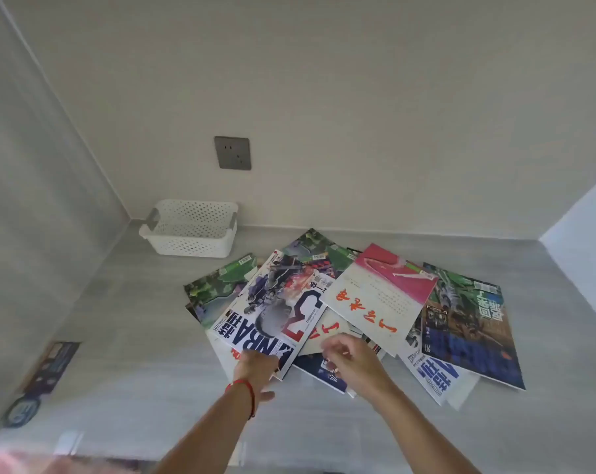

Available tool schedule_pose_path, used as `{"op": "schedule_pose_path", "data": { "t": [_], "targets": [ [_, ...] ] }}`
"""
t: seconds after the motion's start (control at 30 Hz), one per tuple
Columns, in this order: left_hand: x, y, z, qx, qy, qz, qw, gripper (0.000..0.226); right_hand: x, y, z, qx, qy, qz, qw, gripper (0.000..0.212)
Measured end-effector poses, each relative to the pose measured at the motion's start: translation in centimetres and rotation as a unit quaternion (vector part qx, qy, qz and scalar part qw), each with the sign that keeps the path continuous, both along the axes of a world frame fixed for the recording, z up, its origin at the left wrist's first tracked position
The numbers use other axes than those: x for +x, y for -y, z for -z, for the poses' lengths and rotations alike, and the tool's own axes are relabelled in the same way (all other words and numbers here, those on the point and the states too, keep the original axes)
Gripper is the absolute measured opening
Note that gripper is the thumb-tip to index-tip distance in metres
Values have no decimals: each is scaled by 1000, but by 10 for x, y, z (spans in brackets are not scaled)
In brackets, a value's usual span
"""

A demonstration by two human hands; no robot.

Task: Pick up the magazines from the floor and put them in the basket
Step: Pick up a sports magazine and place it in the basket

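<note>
On the head camera I'm looking down into a corner of the room, grey floor [118,319] under me and pale walls rising beyond it. The magazines [358,313] lie in a loose, overlapping heap on the floor, right of centre, fanned out at all angles. On top at the near left there's the basketball magazine [276,313] with a big red number on its cover; beside it sits the white-and-pink magazine [378,295] with red brush lettering, and off to the right the dark blue-and-green magazine [471,323] slants toward me. My left hand [255,367], a red string bracelet [245,391] on its wrist, is at the near corner of the basketball magazine, fingers on that corner, though the blur stops me from telling whether they're clamped on it. My right hand [354,360] hovers just beside it over the middle of the heap, fingers curled loosely; I can't tell if it's gripping a cover or only touching the pile. The two hands are close together but not touching. The white perforated basket [190,230] stands upright on the floor against the far wall, left of the heap and apart from it, nothing visible inside. Above it a grey wall socket [233,152] is set in the wall. A dark mat [50,364] lies far left.
</note>
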State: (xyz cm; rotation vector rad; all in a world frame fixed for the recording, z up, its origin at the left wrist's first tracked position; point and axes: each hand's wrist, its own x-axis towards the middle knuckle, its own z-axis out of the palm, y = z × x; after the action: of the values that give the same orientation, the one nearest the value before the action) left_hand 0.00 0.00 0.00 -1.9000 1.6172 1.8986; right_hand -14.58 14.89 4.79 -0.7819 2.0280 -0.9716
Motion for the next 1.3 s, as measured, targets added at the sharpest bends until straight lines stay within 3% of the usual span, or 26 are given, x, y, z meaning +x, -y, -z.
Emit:
{"op": "schedule_pose_path", "data": {
  "t": [0.1,0.17,0.27,0.37,0.47,0.63,0.73,0.83,0.93,0.97,1.03,1.1,1.17,1.23,1.3],
  "targets": [
    [-4,3,9,121,-14,-114,986,13,-9,21,6,11,26,-14,1000,12],
    [-5,3,12,146,-41,-188,971,23,-11,31,9,16,39,-40,998,11],
    [-11,-2,8,174,-78,-256,948,16,-19,37,11,25,42,-71,996,13],
    [-16,-3,9,160,-95,-311,932,17,-33,46,11,35,33,-98,994,14],
    [-18,1,2,82,-115,-320,937,26,-47,59,10,20,0,-110,994,14],
    [16,25,-31,-109,-90,-215,966,39,-51,91,5,-20,-26,-95,995,8],
    [45,54,-59,-209,-77,-144,964,35,-44,119,-5,-52,-66,-115,990,12],
    [76,98,-96,-305,-46,-35,951,32,-29,152,-20,-99,-116,-123,981,53],
    [99,152,-131,-394,-41,102,913,32,-18,189,-40,-110,-178,-120,971,87],
    [105,169,-140,-413,-50,141,898,33,-15,198,-45,-103,-183,-125,970,85],
    [114,206,-154,-438,-73,196,875,33,-1,211,-51,-85,-167,-141,972,56],
    [124,243,-161,-426,-118,199,875,22,18,221,-52,-71,-164,-140,974,32],
    [133,276,-163,-385,-197,118,894,11,37,235,-53,-75,-147,-116,979,28],
    [142,303,-163,-346,-268,24,899,17,54,251,-62,-98,-112,-72,986,20],
    [150,321,-153,-296,-309,0,904,26,62,268,-75,-123,-69,-22,990,12]
  ]
}}
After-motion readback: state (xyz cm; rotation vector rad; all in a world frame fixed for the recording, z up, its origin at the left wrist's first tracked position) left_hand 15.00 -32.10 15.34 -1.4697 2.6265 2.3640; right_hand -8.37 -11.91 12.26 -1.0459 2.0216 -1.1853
